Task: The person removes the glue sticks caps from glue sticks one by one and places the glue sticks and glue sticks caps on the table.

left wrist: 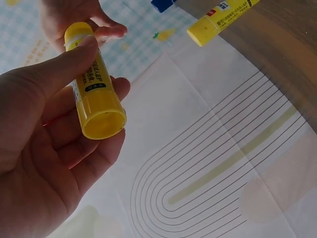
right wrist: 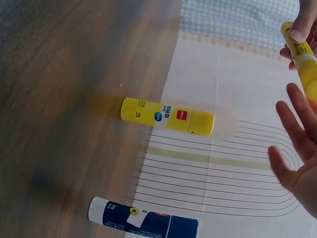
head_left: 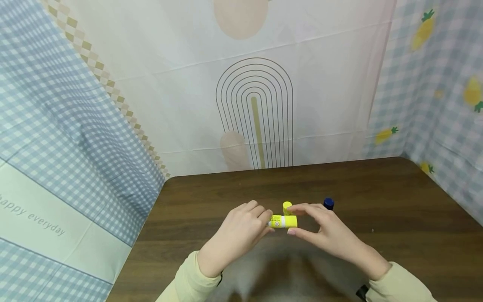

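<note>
My left hand (head_left: 243,224) holds a yellow glue stick (head_left: 284,221) lying sideways above the table. In the left wrist view, the thumb presses along its printed side, the fingers support it from beneath, and a hollow end (left wrist: 104,124) faces the camera. My right hand (head_left: 330,230) is at the other end, thumb and index finger spread around the yellow cap with gaps showing. Its remaining fingers (right wrist: 280,166) are spread apart in the right wrist view. Just beyond the hands stands a second yellow glue stick (right wrist: 167,116), upright.
A dark blue glue stick with a white end (right wrist: 143,218) stands to the right of the second yellow one, partly behind my right hand in the head view. The brown wooden table (head_left: 196,197) meets a patterned cloth backdrop (head_left: 181,113) at its far edge; checked cloth hangs at both sides.
</note>
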`<state>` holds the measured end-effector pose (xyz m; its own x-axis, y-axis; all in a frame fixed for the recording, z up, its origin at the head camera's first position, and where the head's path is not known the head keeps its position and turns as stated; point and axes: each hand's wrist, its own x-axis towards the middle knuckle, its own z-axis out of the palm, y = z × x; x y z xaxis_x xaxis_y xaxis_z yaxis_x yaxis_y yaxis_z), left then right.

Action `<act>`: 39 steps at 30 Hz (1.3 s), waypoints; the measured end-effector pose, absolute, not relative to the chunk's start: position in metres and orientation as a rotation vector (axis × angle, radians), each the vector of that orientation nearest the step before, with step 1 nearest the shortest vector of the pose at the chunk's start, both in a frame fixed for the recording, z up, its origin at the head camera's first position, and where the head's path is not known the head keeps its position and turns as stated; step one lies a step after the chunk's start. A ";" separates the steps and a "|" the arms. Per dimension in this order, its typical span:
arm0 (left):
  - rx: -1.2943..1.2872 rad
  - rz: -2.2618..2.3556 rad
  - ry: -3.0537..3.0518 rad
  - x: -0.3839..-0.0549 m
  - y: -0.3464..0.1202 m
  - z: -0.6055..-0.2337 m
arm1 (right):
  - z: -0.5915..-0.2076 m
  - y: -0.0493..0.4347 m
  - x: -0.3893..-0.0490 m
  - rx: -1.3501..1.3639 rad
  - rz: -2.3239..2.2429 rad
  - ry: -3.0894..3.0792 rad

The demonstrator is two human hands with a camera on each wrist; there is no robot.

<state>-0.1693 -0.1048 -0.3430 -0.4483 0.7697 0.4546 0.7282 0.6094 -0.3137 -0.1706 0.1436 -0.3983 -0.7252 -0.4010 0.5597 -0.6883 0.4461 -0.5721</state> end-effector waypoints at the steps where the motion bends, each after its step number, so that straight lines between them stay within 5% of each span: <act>1: -1.178 0.088 -2.273 -0.169 -0.105 -0.343 | -0.398 0.144 -0.171 0.915 1.162 -2.373; 39: -1.159 0.090 -2.287 -0.165 -0.105 -0.352 | -0.410 0.146 -0.171 0.976 1.129 -2.334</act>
<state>-0.1653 -0.1049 -0.3520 -0.4632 0.7595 0.4568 0.7211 0.6226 -0.3041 -0.1711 0.1464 -0.4096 -0.6922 -0.4258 0.5827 -0.7212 0.4392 -0.5357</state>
